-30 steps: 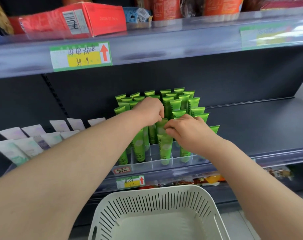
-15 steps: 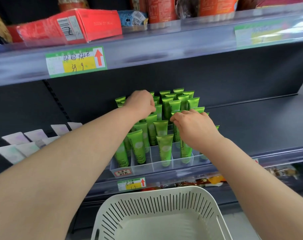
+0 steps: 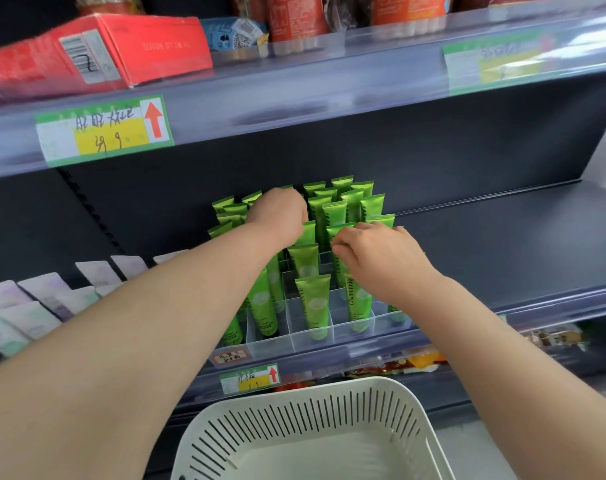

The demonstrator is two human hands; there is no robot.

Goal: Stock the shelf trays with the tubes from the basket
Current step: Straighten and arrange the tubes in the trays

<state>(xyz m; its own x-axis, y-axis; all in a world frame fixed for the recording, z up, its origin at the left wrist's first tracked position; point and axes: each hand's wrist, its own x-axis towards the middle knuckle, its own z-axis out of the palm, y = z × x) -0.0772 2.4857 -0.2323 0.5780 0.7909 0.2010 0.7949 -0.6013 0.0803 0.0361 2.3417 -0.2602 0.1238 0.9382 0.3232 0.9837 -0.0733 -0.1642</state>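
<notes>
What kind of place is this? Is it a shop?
Most likely a shop: handwritten price tags on the shelf edges, many identical green tubes standing in a clear divided tray, and a white basket below, probably for restocking.

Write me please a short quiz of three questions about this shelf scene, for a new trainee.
1. True or false: the white basket is full of tubes.
2. Where do the green tubes stand? A) in the clear divided tray; B) inside the basket; C) on the floor.
3. What colour is the box lying at the left on the upper shelf?
Key: 1 false, no tube shows in the part of it that is in view; 2 A; 3 red.
</notes>
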